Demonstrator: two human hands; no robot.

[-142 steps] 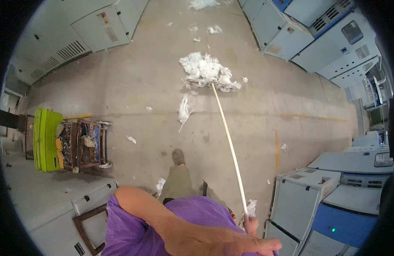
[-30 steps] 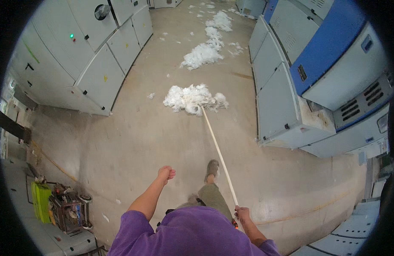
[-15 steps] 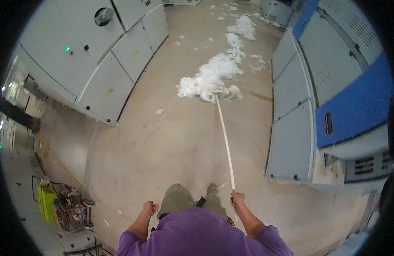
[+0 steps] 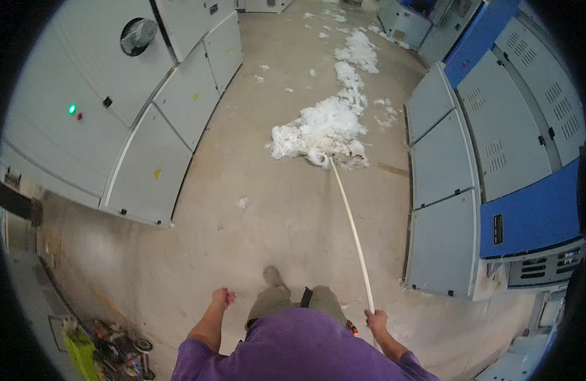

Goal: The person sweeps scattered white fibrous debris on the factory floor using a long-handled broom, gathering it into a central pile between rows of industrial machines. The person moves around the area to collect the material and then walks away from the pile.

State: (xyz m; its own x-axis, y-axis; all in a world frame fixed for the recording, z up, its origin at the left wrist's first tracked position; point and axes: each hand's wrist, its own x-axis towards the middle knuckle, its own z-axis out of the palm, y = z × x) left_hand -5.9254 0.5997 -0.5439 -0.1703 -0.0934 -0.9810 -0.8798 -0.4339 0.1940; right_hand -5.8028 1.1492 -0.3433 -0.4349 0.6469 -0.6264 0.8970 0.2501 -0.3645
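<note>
Head view is looking straight down a concrete aisle [image 4: 179, 254] between grey machine cabinets [image 4: 147, 127] on the left and grey-and-blue cabinets [image 4: 496, 159] on the right. The right hand [image 4: 376, 319] is closing around the near end of a long pale broom handle [image 4: 353, 228], fingers wrapped about it. The left hand [image 4: 223, 296] is hanging free beside the leg, loosely curled and holding nothing.

The handle is running up and away to a pile of white fluffy fibre waste [image 4: 321, 133], which is lying mid-aisle, closer to the right-hand cabinets. More tufts are trailing further up the floor [image 4: 356, 54], and one small scrap [image 4: 243, 202] is sitting apart, nearer the left cabinets.

Judging by its look, the fibre is very light, soft and loose, so it is likely clinging in clumps and drifting rather than sliding cleanly. The handle looks thin, stiff and light; gripped only at the end, it is giving long reach but little downward pressure, and a second hold further down the shaft would steady it.

The broom head is buried under the fluff and cannot be made out. A green cart [image 4: 83, 349] at lower left is cut off by the dark rim. The purple shirt [image 4: 293, 349] is hiding most of the legs and feet.
</note>
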